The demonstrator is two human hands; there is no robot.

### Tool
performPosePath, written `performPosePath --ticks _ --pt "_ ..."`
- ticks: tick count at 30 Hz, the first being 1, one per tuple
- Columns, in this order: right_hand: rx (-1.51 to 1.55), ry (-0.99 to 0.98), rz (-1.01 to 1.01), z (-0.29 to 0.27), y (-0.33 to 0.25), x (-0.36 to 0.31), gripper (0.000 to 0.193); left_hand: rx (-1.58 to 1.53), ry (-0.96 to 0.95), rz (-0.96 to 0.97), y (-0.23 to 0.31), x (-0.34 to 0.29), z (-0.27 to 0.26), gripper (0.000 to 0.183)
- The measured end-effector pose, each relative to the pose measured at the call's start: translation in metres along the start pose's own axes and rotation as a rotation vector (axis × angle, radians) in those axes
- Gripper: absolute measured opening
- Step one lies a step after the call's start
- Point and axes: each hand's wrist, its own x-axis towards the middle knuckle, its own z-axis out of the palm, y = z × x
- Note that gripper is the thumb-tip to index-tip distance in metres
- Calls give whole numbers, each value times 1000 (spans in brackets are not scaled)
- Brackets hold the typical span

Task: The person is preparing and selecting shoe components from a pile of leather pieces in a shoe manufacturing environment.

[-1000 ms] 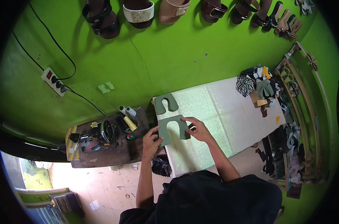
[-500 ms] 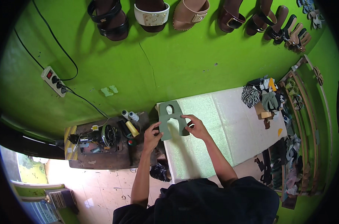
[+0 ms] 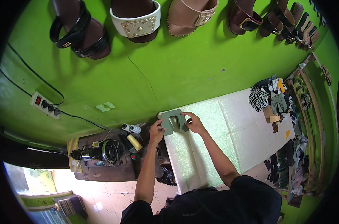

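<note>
A flat grey-green cut piece (image 3: 166, 121), perhaps leather or a similar sheet, is held up over the near-left end of the white table. It has an arch-shaped opening through which the pale table shows. My left hand (image 3: 157, 133) pinches its left edge between thumb and fingers. On the other side, my right hand (image 3: 194, 123) grips the right edge, fingers at the top corner and thumb lower down. Whether the piece is one layer or several, I cannot tell.
The white-covered table (image 3: 229, 127) runs to the right, with fabric scraps (image 3: 274, 100) heaped at its far end. Left of it stands a sewing machine (image 3: 102, 152) beside thread cones (image 3: 131, 128). Sandals (image 3: 139, 24) line the green wall, near a power strip (image 3: 44, 105).
The green piece now looks shorter: its upper part with the oval hole no longer stands above the arch. Both hands still hold its sides. The whole view has shifted slightly.
</note>
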Motion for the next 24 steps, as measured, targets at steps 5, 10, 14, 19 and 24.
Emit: performPosePath --ticks 5,10,14,19,24 --pt "-81 -2 6 5 40 25 61 78 16 -21 -22 29 9 59" --pt "-123 -15 28 11 65 38 62 187 12 -41 -30 34 17 59" --pt "-213 -20 35 11 75 37 61 291 -38 -55 -21 33 21 60" --pt "-424 -18 -4 21 55 30 64 527 10 88 -21 23 18 62" --pt "-646 -79 -7 15 40 27 70 684 -136 156 -12 28 17 71"
